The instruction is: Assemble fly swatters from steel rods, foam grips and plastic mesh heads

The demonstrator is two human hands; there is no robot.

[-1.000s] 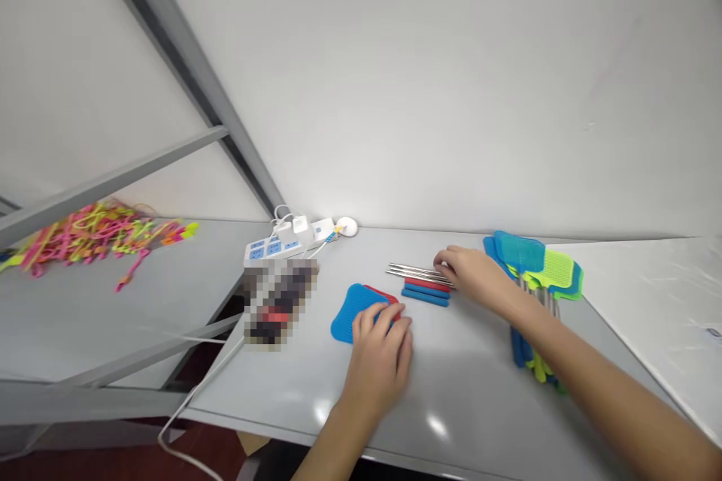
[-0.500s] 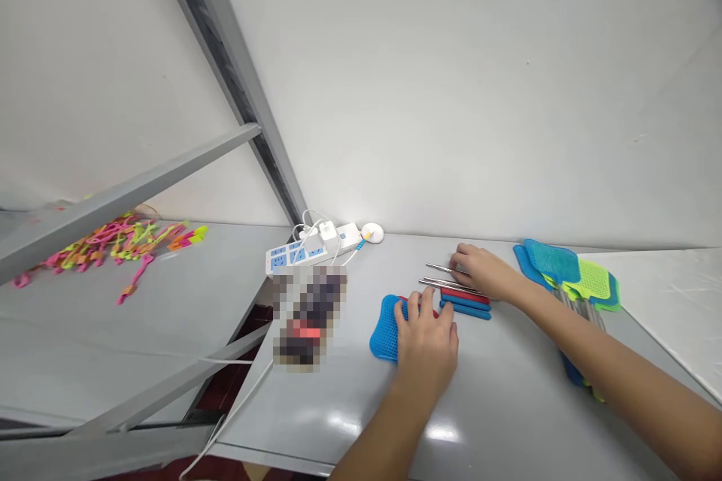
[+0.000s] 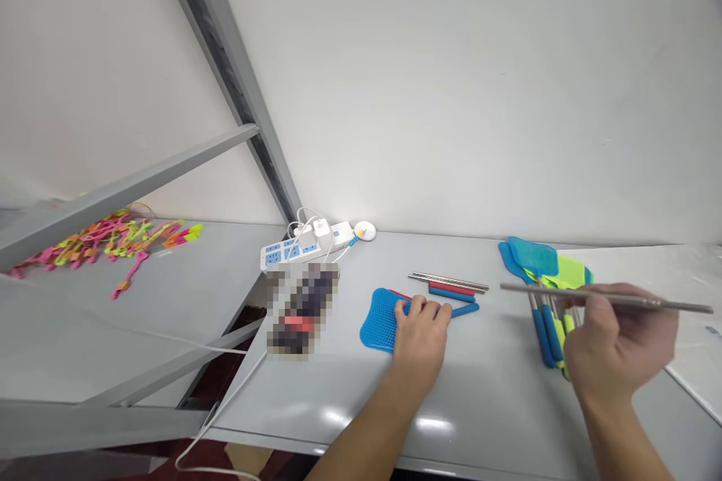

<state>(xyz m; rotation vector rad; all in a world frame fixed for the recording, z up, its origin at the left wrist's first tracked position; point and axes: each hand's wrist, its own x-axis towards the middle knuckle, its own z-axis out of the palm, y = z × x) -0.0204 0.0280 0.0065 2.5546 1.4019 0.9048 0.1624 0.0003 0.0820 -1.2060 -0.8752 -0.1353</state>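
My left hand (image 3: 420, 334) lies with curled fingers over the right edge of a blue mesh fly swatter head (image 3: 379, 322). A strip of a red swatter head (image 3: 399, 294) shows behind it. One blue handle tube (image 3: 465, 310) sticks out from beside my fingertips; its near end is hidden. Raised on the right, my right hand (image 3: 626, 338) grips a thin metal telescopic rod (image 3: 606, 299) held nearly level. Between the hands lie several more metal rods (image 3: 448, 281), a red handle (image 3: 459, 289) and a second blue handle (image 3: 451, 293).
Behind my right hand is a pile of blue and yellow-green fly swatters (image 3: 533, 255). A power strip (image 3: 304, 248) with chargers and a white round object (image 3: 365, 231) stand near the wall. A metal frame (image 3: 242, 90) separates the left shelf, which holds colourful small items (image 3: 107, 237).
My right hand has lifted a metal rod off the table and moved right and nearer. My left hand's fingers have drawn together, and one blue handle now lies tilted beside them.
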